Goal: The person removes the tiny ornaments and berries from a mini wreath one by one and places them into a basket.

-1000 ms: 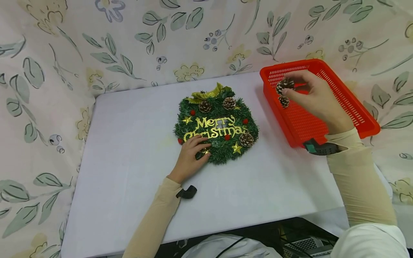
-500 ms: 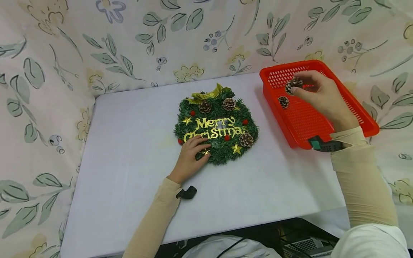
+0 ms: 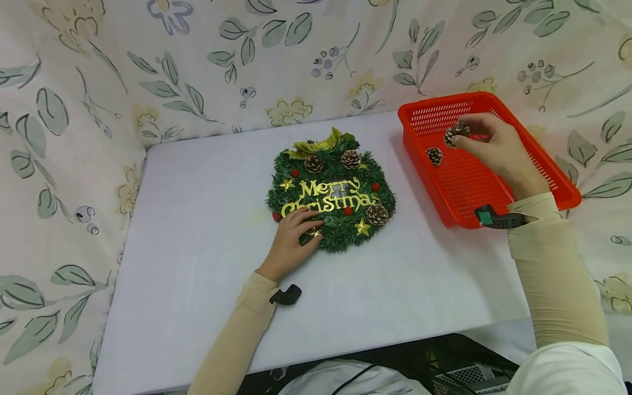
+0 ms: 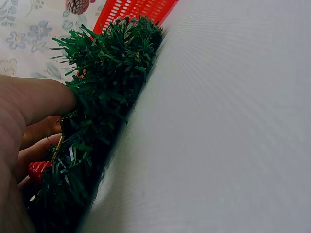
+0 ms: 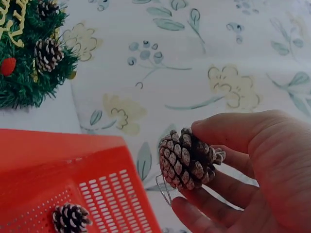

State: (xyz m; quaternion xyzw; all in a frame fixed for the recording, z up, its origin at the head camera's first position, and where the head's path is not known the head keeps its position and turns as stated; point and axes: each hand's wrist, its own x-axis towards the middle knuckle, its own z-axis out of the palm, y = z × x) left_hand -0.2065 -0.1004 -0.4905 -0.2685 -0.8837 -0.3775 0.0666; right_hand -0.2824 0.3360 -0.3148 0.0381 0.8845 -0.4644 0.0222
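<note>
Two hands work apart: the left hand (image 3: 291, 238) presses the green tinsel Christmas wreath (image 3: 332, 196) at its 7 o'clock edge, steadying it on the white table (image 3: 197, 247); the right hand (image 3: 496, 151) pinches a frosted brown pine cone (image 5: 188, 159) over the red plastic mesh basket (image 3: 543, 164), at 2 o'clock from the wreath.

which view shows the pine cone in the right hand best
The right wrist view: the pine cone fills the frame, its scales sharp, pinched by the right hand. In the head view it is small and partly hidden by fingers above the red basket. The left wrist view shows only a blurred piece at its top edge.

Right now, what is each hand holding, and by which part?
The right hand pinches a pine cone by its sides, over the red basket. The left hand rests on the wreath, at its lower left edge.
</note>
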